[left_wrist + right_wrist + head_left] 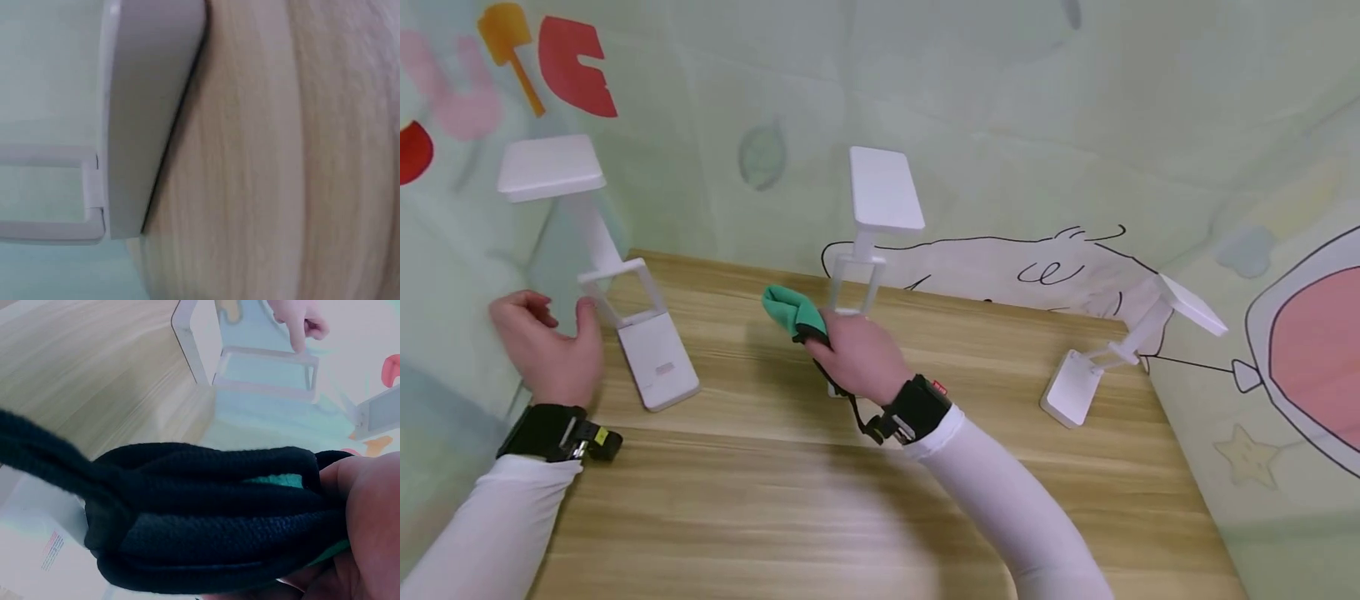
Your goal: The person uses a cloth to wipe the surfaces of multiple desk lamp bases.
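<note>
My right hand (867,354) grips a green cloth pouch (790,310) with black edging and a black cord. In the right wrist view the dark side of the pouch (206,540) fills the lower middle. Behind this hand stands a white folding desk lamp (886,190), its base mostly hidden. At the left, my left hand (553,346) is beside another white lamp (658,358), thumb at its hinged frame and other fingers loosely bent. The left wrist view shows that lamp's base (147,106) upon the wood, without the hand.
A third white lamp (1071,390) stands to the right on the wooden table (760,517). Printed cloth walls (1000,108) with cartoon drawings rise behind the table and at both sides, the left one close beside my left hand.
</note>
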